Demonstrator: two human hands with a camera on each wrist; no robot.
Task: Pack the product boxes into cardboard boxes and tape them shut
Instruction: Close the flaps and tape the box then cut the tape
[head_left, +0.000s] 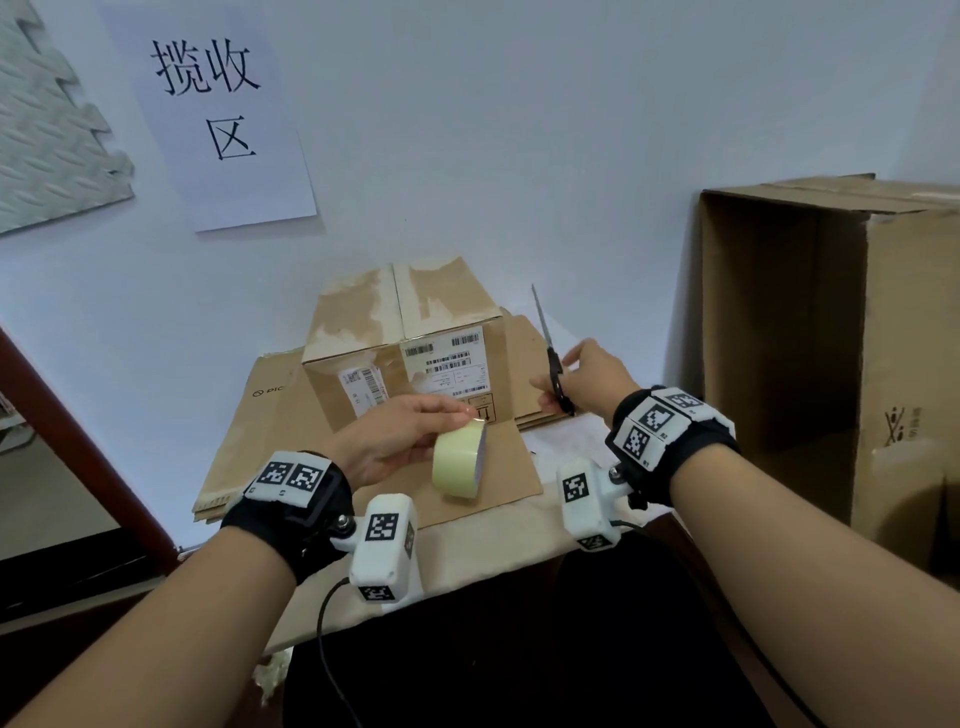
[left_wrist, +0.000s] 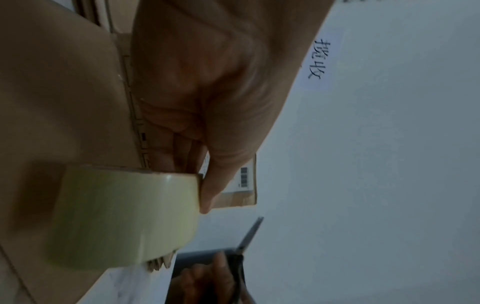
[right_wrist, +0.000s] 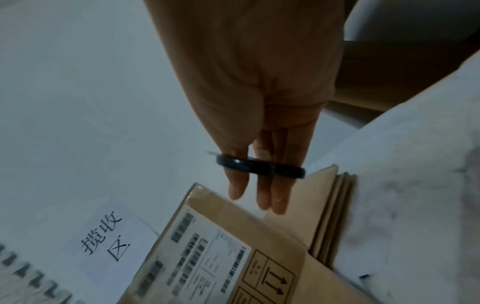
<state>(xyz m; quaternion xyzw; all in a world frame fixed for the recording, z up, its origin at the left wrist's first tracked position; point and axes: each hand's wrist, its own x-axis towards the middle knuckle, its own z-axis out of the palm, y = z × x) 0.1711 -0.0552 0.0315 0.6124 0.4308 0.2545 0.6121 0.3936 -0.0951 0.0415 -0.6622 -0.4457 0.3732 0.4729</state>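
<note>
A closed cardboard box (head_left: 405, 338) with shipping labels stands at the back of the table against the wall; it also shows in the right wrist view (right_wrist: 221, 257). In front of it my left hand (head_left: 395, 436) holds a pale yellow tape roll (head_left: 460, 462) by its rim, thumb on one side and fingers through the core; the tape roll (left_wrist: 124, 218) fills the left wrist view. To the box's right, my right hand (head_left: 587, 379) holds black-handled scissors (head_left: 553, 358) with the blades closed and pointing up. Thumb and fingers pass through the scissor handles (right_wrist: 259, 165).
Flattened cardboard sheets (head_left: 260, 431) lie under the box. A large empty carton (head_left: 831, 338) stands open-sided at the right. A paper sign (head_left: 213, 109) and a grey foam mat (head_left: 47, 130) hang on the wall. The table edge (head_left: 467, 566) runs just below my wrists.
</note>
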